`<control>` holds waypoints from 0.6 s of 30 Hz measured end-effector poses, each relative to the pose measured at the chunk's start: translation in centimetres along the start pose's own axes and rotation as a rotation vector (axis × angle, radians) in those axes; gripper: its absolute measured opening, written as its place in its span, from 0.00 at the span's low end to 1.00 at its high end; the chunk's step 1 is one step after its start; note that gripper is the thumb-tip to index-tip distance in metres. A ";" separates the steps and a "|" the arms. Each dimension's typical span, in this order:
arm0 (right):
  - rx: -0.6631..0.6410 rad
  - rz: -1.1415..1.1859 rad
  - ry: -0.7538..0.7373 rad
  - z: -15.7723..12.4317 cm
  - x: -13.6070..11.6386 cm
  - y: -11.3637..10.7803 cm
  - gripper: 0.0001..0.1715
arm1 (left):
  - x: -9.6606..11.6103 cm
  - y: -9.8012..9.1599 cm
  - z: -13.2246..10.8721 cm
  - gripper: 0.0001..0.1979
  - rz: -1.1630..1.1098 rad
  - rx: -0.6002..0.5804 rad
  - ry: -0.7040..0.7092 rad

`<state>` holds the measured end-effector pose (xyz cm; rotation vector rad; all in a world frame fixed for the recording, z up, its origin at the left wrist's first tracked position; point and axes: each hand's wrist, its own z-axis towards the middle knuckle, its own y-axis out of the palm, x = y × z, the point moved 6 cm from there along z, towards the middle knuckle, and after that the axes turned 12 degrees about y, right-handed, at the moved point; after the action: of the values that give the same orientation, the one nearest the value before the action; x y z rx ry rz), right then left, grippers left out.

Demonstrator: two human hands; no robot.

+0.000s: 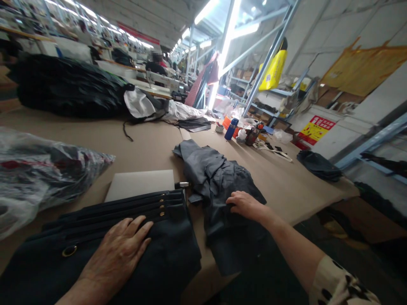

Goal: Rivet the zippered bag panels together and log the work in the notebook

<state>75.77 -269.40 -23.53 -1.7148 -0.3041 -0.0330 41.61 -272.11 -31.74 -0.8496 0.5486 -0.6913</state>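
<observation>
My left hand (119, 243) lies flat, fingers stretched, on a neat stack of dark garments (171, 241) with several gold buttons along their waistbands. A round gold-rimmed eyelet shows beside that hand. To the right, my right hand (244, 205) has its fingers curled onto a crumpled dark grey garment (219, 178), which drapes over the table's front edge. Behind the stack rests a pale flat board (140, 182), with a small silver-capped item (182, 184) by its right corner.
A clear plastic bag (41, 173) lies at the left of the brown-covered table (280, 186). Behind it stands a large dark garment pile (70, 87). A blue bottle (231, 128) and a dark bottle (253, 134) stand far back. Folded dark cloth (319, 165) sits at the right edge.
</observation>
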 end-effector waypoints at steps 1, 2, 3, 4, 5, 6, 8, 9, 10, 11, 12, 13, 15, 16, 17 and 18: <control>0.012 0.005 0.003 0.0 0.1 -0.1 0.07 | -0.2 0.1 0.0 0.18 0.000 -0.009 -0.010; 0.029 0.011 0.011 0.0 0.4 -0.4 0.09 | -0.3 0.2 0.0 0.19 0.000 -0.016 -0.018; 0.049 0.017 0.024 0.0 0.7 -0.8 0.13 | -0.3 0.2 0.0 0.19 -0.001 -0.019 -0.021; 0.071 0.025 0.040 0.1 1.1 -1.2 0.15 | -0.3 0.2 0.1 0.19 -0.004 -0.020 -0.023; 0.094 0.035 0.058 0.1 1.5 -1.6 0.15 | -0.4 0.2 0.1 0.19 -0.008 -0.024 -0.027; 0.114 0.043 0.074 0.2 1.9 -1.9 0.14 | -0.4 0.1 0.2 0.19 -0.015 -0.030 -0.030; 0.139 0.054 0.099 0.6 2.5 -2.3 0.16 | -0.4 0.0 0.3 0.19 -0.028 -0.045 -0.041; 0.139 0.054 0.109 1.0 2.8 -2.3 0.22 | -0.4 0.0 0.3 0.19 -0.033 -0.050 -0.047; 0.129 0.052 0.117 1.5 3.0 -2.2 0.30 | -0.4 0.0 0.3 0.19 -0.036 -0.054 -0.052; 0.113 0.048 0.125 2.0 3.1 -2.0 0.37 | -0.4 0.0 0.3 0.19 -0.036 -0.055 -0.056; 0.094 0.043 0.133 2.6 3.3 -1.7 0.40 | -0.4 0.1 0.3 0.19 -0.033 -0.054 -0.058; 0.076 0.038 0.139 3.2 3.4 -1.4 0.40 | -0.4 0.1 0.2 0.19 -0.029 -0.056 -0.059; 0.055 0.030 0.144 4.3 3.7 -1.2 0.32 | -0.3 0.2 0.1 0.19 -0.023 -0.056 -0.054; 0.056 0.028 0.143 4.7 3.8 -1.4 0.24 | -0.3 0.2 0.0 0.19 -0.019 -0.052 -0.053; 0.068 0.028 0.146 5.2 4.0 -1.8 0.16 | -0.3 0.2 0.0 0.19 -0.018 -0.048 -0.049; 0.093 0.030 0.155 5.5 4.4 -2.4 0.10 | -0.3 0.1 0.0 0.18 -0.018 -0.045 -0.048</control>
<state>78.61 -262.93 -21.26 -1.6142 -0.1626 -0.1279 41.43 -271.86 -31.82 -0.9119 0.5161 -0.6753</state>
